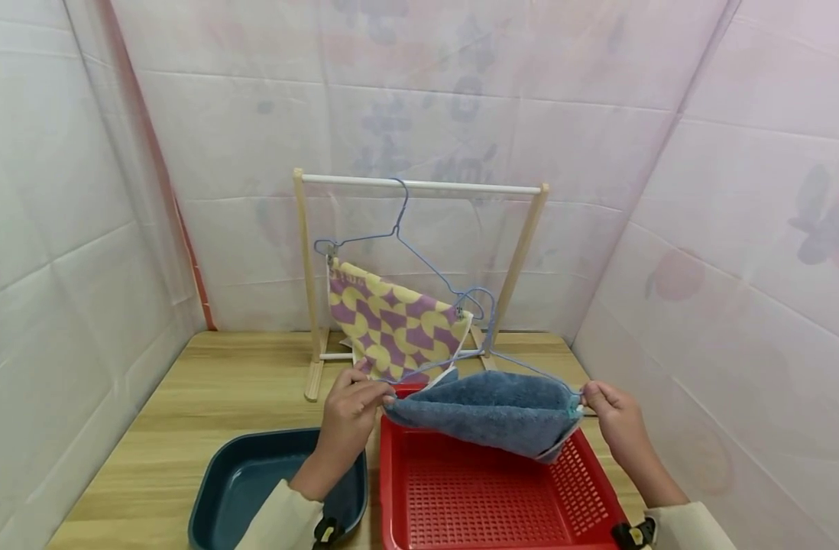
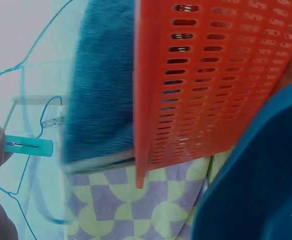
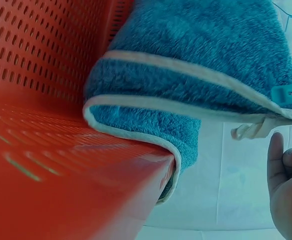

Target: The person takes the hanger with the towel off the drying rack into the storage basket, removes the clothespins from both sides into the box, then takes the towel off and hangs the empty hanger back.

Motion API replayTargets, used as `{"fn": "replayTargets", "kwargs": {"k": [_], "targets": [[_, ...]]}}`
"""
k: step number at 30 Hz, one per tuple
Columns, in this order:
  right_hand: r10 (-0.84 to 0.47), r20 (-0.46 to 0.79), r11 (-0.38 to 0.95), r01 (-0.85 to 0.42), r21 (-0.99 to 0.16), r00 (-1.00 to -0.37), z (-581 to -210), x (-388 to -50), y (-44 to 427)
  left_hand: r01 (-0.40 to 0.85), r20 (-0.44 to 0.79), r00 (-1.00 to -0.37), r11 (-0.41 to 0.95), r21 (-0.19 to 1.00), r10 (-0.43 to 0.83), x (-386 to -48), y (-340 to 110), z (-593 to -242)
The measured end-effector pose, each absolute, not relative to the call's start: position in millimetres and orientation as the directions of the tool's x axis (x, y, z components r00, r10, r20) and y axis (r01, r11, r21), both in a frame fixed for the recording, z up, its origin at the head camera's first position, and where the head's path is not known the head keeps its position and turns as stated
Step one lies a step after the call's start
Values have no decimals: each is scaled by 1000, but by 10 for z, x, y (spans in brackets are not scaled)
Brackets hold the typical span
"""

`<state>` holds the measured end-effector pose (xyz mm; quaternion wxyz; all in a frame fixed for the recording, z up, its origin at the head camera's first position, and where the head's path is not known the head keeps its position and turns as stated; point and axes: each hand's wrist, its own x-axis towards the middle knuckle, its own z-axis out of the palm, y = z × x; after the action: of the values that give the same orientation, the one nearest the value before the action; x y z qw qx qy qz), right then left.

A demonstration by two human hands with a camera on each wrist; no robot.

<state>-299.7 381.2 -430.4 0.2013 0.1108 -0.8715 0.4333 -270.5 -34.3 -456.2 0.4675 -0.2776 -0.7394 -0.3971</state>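
Observation:
A blue fluffy towel (image 1: 488, 412) with white edging hangs folded on a blue wire hanger (image 1: 529, 368) over the red basket. At its left end, my left hand (image 1: 354, 409) pinches a teal clothespin (image 2: 28, 146), close to the towel's edge in the left wrist view. My right hand (image 1: 615, 416) grips the hanger's right end. Just beside those fingers, another teal clothespin (image 3: 288, 94) clips the towel's corner in the right wrist view. Whether the towel's left corner is clipped, I cannot tell.
Behind stands a wooden rack (image 1: 523, 252) with a white bar. On it hangs another blue hanger (image 1: 397, 229), with a yellow and purple patterned cloth (image 1: 399, 321) clipped to it. The red basket (image 1: 385, 489) stands beside a dark teal basin (image 1: 209, 489) on the wooden table (image 1: 247, 367).

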Motion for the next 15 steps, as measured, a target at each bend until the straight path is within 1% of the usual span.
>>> {"fn": "replayTargets", "kwargs": {"k": [6, 13, 15], "targets": [[-31, 457, 602, -382, -702, -889, -4319, -3004, 3813, 783, 909, -415, 518, 344, 24, -2682, -392, -4535], [-29, 465, 597, -389, -702, -885, -4326, -3009, 3805, 775, 908, -419, 531, 342, 26, -2610, -580, -4543], [-27, 464, 594, -388, -705, -885, -4327, -3015, 3790, 756, 900, -436, 552, 350, 26, -2571, -651, -4549]]}}
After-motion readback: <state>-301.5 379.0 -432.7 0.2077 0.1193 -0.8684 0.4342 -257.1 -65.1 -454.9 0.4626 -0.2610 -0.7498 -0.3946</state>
